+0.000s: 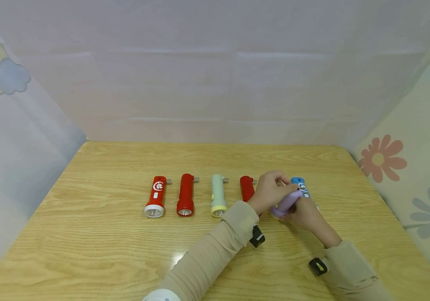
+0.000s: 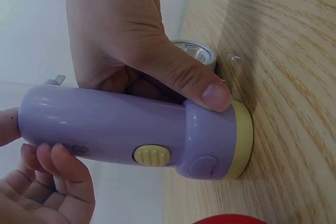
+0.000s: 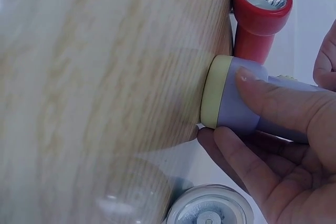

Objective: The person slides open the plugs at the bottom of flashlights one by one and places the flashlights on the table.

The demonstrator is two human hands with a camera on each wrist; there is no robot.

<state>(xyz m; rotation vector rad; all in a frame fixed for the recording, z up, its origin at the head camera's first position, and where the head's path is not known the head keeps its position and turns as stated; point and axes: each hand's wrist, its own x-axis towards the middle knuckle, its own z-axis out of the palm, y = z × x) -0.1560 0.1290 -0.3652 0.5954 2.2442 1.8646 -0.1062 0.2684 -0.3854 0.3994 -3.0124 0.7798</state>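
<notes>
A purple flashlight (image 1: 285,205) with a yellow rim and a ribbed yellow switch (image 2: 152,156) stands tilted, its lamp end down at the wooden table. My right hand (image 1: 306,214) grips it around the head, thumb (image 3: 249,82) on one side and fingers curled on the other. At the tail end, my left hand (image 1: 269,191) pinches it between thumb and fingertips (image 2: 65,161). A small metal prong (image 2: 60,80) sticks out from the side near the tail. Beside my right hand lies a blue flashlight (image 1: 299,184), partly hidden. Left of the purple one is a red flashlight (image 1: 246,188), partly behind my left hand.
Further left in the row lie a mint green flashlight (image 1: 217,192), a plain red flashlight (image 1: 186,192) and a red flashlight with a white rim (image 1: 157,190). They rest on the wood-grain table (image 1: 105,234). Pale cloth walls (image 1: 199,83) surround its back and sides.
</notes>
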